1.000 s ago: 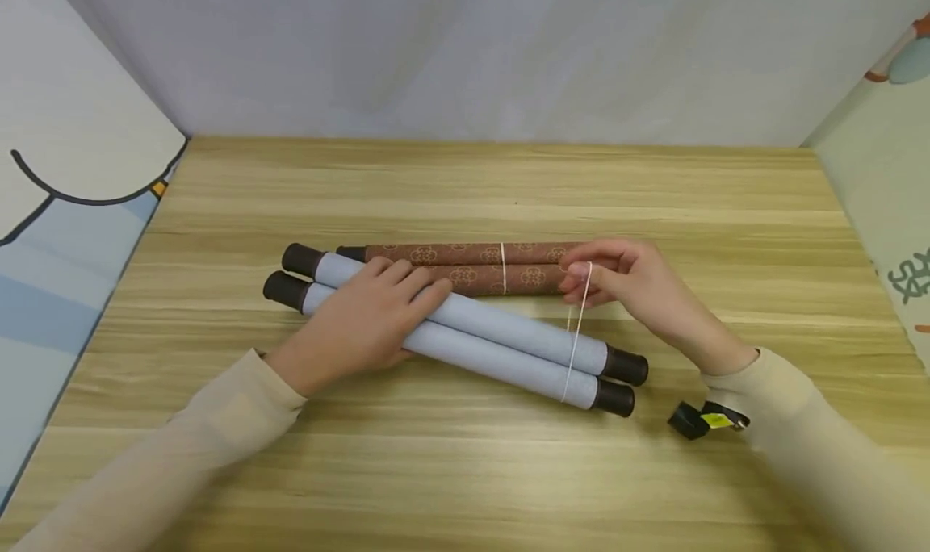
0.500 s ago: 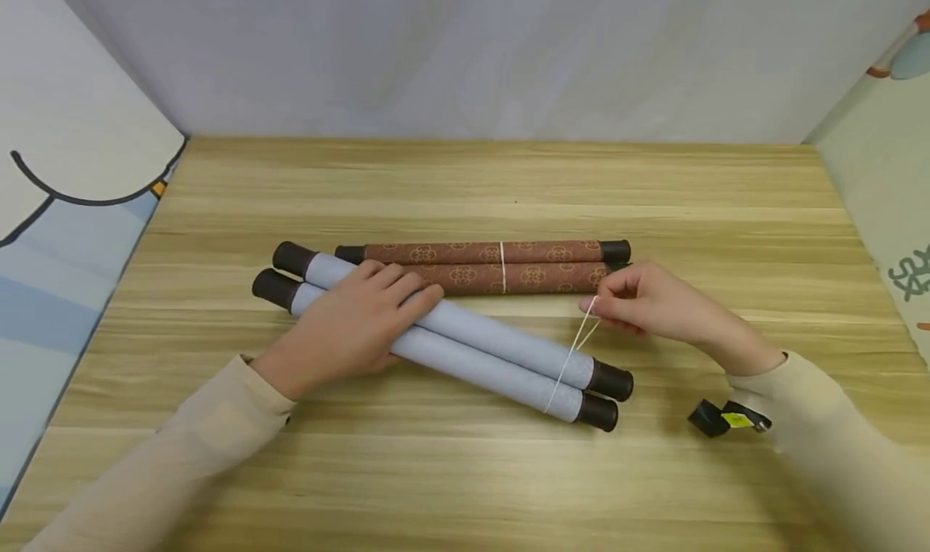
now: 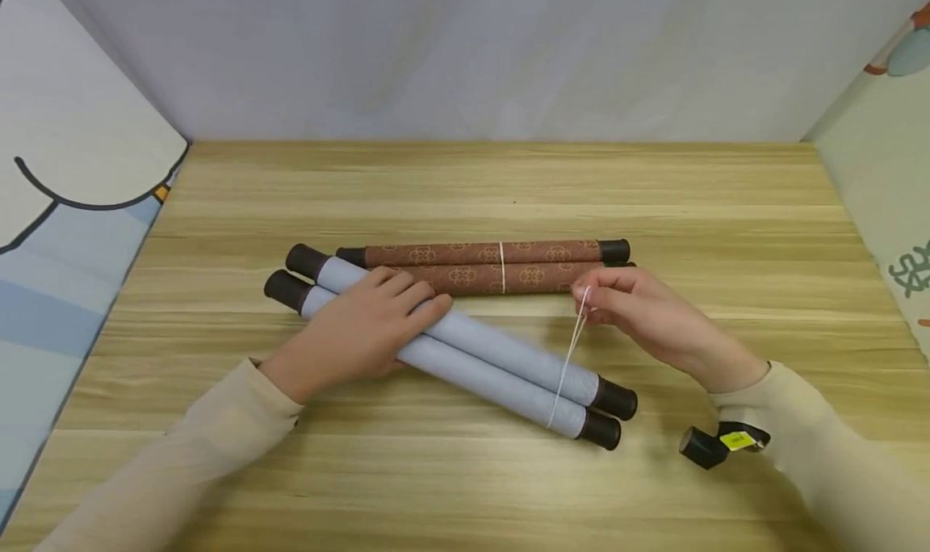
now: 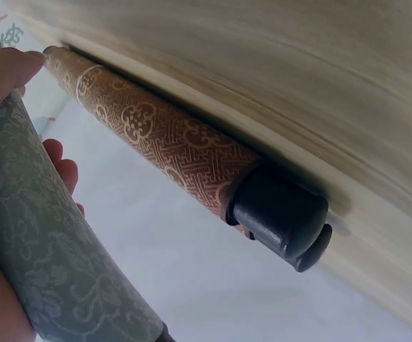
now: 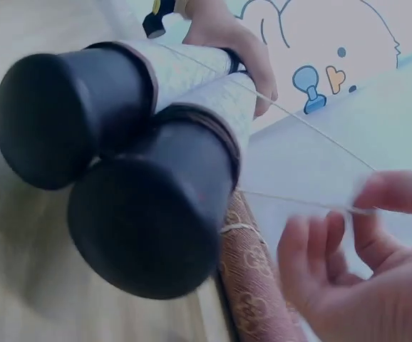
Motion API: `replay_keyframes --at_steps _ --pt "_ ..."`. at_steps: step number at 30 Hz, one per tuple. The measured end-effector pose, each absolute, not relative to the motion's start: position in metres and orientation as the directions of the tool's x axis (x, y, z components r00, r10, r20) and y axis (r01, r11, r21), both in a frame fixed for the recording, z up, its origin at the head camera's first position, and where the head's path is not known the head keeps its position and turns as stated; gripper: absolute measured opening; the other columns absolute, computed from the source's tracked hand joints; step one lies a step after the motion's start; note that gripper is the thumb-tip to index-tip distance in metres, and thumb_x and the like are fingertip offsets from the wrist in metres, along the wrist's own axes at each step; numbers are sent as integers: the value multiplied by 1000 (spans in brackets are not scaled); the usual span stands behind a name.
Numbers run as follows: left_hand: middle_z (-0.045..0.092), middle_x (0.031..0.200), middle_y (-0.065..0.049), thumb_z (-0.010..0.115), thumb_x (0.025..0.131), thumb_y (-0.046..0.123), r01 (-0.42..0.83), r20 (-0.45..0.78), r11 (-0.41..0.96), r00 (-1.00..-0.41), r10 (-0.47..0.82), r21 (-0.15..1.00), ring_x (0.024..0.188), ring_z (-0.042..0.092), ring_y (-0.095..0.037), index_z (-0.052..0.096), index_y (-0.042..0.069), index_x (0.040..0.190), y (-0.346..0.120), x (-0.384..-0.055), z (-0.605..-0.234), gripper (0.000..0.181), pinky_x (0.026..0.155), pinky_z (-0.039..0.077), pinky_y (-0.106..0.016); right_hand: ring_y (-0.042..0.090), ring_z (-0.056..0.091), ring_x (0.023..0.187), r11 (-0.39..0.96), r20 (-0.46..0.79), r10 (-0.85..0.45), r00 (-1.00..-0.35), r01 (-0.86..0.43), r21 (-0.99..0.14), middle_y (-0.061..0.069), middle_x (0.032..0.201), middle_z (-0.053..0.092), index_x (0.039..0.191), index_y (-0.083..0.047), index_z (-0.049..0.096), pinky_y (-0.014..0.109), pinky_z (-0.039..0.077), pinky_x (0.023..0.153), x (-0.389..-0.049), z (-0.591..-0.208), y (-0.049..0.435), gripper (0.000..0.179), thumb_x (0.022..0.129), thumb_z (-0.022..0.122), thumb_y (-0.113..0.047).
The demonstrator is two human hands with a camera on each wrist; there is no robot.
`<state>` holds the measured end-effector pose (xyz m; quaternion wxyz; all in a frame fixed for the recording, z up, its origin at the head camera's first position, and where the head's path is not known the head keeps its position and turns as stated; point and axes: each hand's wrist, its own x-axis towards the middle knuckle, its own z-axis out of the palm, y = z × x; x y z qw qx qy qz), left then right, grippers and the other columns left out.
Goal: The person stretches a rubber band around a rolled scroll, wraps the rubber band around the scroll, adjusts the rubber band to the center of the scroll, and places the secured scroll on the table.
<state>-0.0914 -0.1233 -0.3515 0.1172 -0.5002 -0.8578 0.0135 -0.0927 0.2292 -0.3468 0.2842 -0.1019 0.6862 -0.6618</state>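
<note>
A light blue double-rolled scroll (image 3: 494, 354) with dark end knobs lies slantwise, its right end toward the front. My left hand (image 3: 363, 322) grips it left of the middle, fingers over the top; the left wrist view shows the thumb and fingertips around its patterned cover (image 4: 56, 256). Between thumb and fingers, my right hand (image 3: 639, 310) pinches a thin white rubber band (image 3: 570, 350). The band loops around the blue scroll near its right end and is stretched up and away from it. In the right wrist view the band's two strands (image 5: 306, 132) run taut to the fingertips.
Behind lies a brown patterned scroll (image 3: 552, 276) with dark knobs and a white band (image 3: 503, 268) around its middle. The blue scroll's left part overlaps it in the head view. Both rest over a wooden table (image 3: 436, 487), with a pale wall (image 3: 494, 60) at the back.
My right hand has moved lower and pulls the band, which has shifted slightly left along the blue scroll. The blue scroll's right end has swung toward the front. The left hand keeps its grip.
</note>
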Motion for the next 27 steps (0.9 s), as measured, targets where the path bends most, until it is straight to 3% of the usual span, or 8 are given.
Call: replay_keyframes --at_steps 3,7,13,18,21,23,25,27 --pt "62 109 -4 85 71 28 859 190 492 -465 865 -140 100 59 -27 54 11 127 -123 -90 -353 66 93 48 -42 14 46 62 11 -224 -577 -785 267 -964 -4 69 49 64 -11 38 27 45 60 -92 -348 227 36 99 36 -6" --pt "62 110 -5 85 71 29 857 183 497 -471 863 -137 100 59 -27 54 11 127 -124 -89 -353 66 92 48 -42 18 22 51 -77 -189 -646 -740 310 -948 -1 58 28 63 -10 25 30 19 47 -93 -351 226 35 97 29 -5" --pt "63 113 -4 88 66 36 844 166 526 -507 846 -107 104 60 -28 54 11 129 -126 -90 -351 75 93 48 -43 19 14 46 -109 -114 -746 -656 290 -951 3 54 20 64 -13 50 33 7 43 -97 -356 234 40 96 28 -2" --pt "64 113 -4 90 63 36 837 159 538 -520 839 -98 105 60 -28 55 12 129 -129 -91 -350 79 92 48 -44 16 19 38 -237 124 -927 -355 297 -925 11 51 31 104 -3 72 27 16 36 -103 -364 239 56 85 21 10" --pt "64 113 -5 88 67 37 849 154 519 -502 851 -101 104 60 -28 55 11 129 -127 -91 -350 75 93 48 -44 14 28 31 -341 310 -940 -142 379 -860 19 69 58 135 2 58 21 34 38 -102 -369 233 58 94 17 13" --pt "63 112 -5 87 70 39 859 151 503 -486 861 -101 102 60 -27 56 11 129 -125 -91 -351 72 93 48 -43 18 34 28 -362 362 -929 -81 412 -836 21 102 70 147 -5 46 18 47 50 -98 -372 227 54 101 22 9" --pt "63 111 -5 85 72 40 868 154 487 -469 870 -103 100 60 -27 56 12 128 -122 -90 -352 70 92 48 -43 21 51 37 -379 368 -923 -110 420 -825 14 134 63 155 -13 33 18 56 68 -92 -372 221 54 104 34 3" --pt "63 109 -4 85 71 40 872 158 477 -459 874 -107 98 59 -26 56 13 127 -119 -89 -352 69 90 48 -42 23 72 72 -407 353 -913 -206 384 -829 9 153 48 159 -15 22 23 55 94 -88 -369 216 62 103 45 -4"
